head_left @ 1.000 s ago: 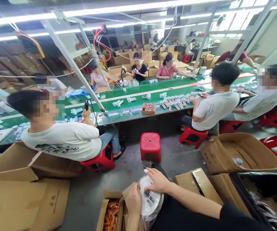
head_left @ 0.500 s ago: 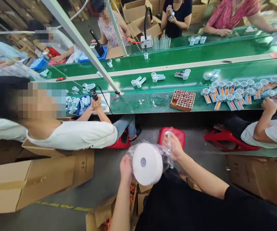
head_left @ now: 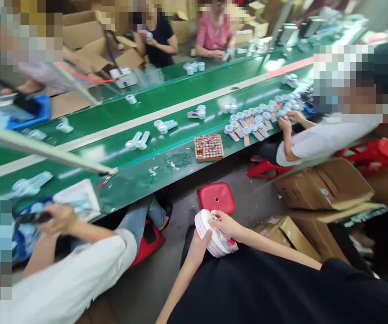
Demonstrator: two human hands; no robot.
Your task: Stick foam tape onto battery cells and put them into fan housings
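Note:
A white round stack (head_left: 214,240) wrapped in a clear plastic bag rests on my lap. My left hand (head_left: 199,245) grips it from below on the left side, fingers closed round it. My right hand (head_left: 226,223) lies on its top, fingers pinched at the plastic. A red stool (head_left: 216,198) stands on the floor just beyond my hands.
A green conveyor table (head_left: 140,117) runs across with white parts and a tray of small cells (head_left: 209,147). Seated people work along it: a white-shirted one at lower left, another at right. Open cardboard boxes (head_left: 322,184) stand on the floor at right.
The wrapped white stack has come down from in front of me onto my lap. My view has swung right and turned; my right hand moved from the bag's side to its top.

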